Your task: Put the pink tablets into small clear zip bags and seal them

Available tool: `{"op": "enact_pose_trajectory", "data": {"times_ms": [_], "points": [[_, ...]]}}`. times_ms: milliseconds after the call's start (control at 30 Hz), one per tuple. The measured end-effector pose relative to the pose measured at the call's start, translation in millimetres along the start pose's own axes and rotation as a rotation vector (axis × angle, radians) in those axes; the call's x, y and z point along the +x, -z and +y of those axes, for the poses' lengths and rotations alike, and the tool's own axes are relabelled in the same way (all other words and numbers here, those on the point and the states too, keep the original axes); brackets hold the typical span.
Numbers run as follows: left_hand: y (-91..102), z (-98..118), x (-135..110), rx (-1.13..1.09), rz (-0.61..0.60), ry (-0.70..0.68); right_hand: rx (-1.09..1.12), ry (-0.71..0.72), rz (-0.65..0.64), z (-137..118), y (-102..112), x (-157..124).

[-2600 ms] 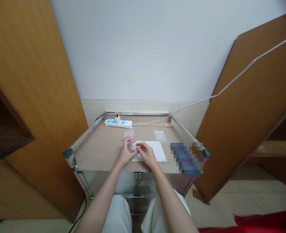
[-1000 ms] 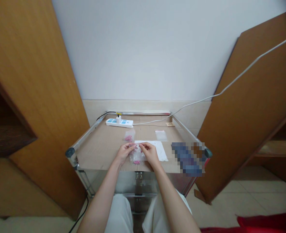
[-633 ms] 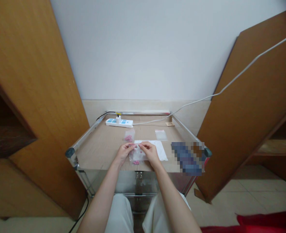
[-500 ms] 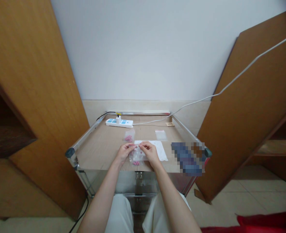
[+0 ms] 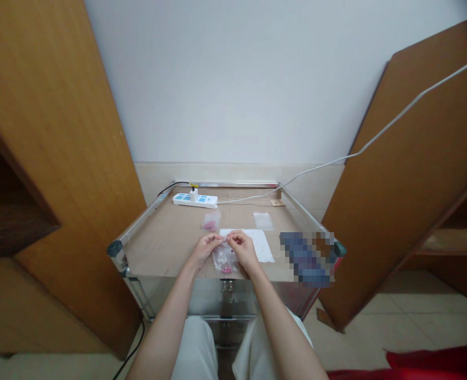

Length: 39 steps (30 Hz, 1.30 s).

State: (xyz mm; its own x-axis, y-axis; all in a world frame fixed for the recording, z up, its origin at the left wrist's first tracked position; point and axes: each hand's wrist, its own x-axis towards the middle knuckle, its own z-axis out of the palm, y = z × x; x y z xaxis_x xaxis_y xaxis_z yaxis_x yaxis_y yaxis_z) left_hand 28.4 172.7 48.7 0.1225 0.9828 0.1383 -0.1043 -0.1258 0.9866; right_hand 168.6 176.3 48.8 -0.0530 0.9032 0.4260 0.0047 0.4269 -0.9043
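Note:
My left hand (image 5: 205,250) and my right hand (image 5: 242,249) meet over the near middle of the cart top (image 5: 166,243). Both pinch the top edge of a small clear plastic bag (image 5: 224,258) that hangs between them with several pink beads at its bottom. A white sheet of paper (image 5: 260,244) lies just behind and right of the hands. Behind them lies a second small bag of pink beads (image 5: 210,221). To its right is an empty clear bag (image 5: 262,220).
A white power strip (image 5: 195,200) with a plug sits at the cart's back, its grey cable running up to the right. A blurred dark object (image 5: 305,257) lies at the cart's right edge. Wooden panels (image 5: 51,132) lean on both sides.
The bag, held up close to the paper at first, has come down toward me; both hands now pinch its top edge closer together, beads gathered at its bottom.

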Motion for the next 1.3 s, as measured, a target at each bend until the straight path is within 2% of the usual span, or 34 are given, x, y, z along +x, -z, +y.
{"op": "enact_pose_trajectory", "data": {"times_ms": [200,567,1300], "points": [[-4.1,6.1,-3.2,-0.035,-0.049,0.009,-0.057,0.067,0.009,-2.0,0.5,-0.6],[-2.3,0.8,-1.3,-0.055,-0.021,0.008,-0.092,0.088,-0.037,-0.5,-1.2,-2.8],[-1.9,0.1,-0.2,-0.066,-0.021,-0.017,-0.153,0.184,-0.029,-3.2,-2.5,-3.8]]}}
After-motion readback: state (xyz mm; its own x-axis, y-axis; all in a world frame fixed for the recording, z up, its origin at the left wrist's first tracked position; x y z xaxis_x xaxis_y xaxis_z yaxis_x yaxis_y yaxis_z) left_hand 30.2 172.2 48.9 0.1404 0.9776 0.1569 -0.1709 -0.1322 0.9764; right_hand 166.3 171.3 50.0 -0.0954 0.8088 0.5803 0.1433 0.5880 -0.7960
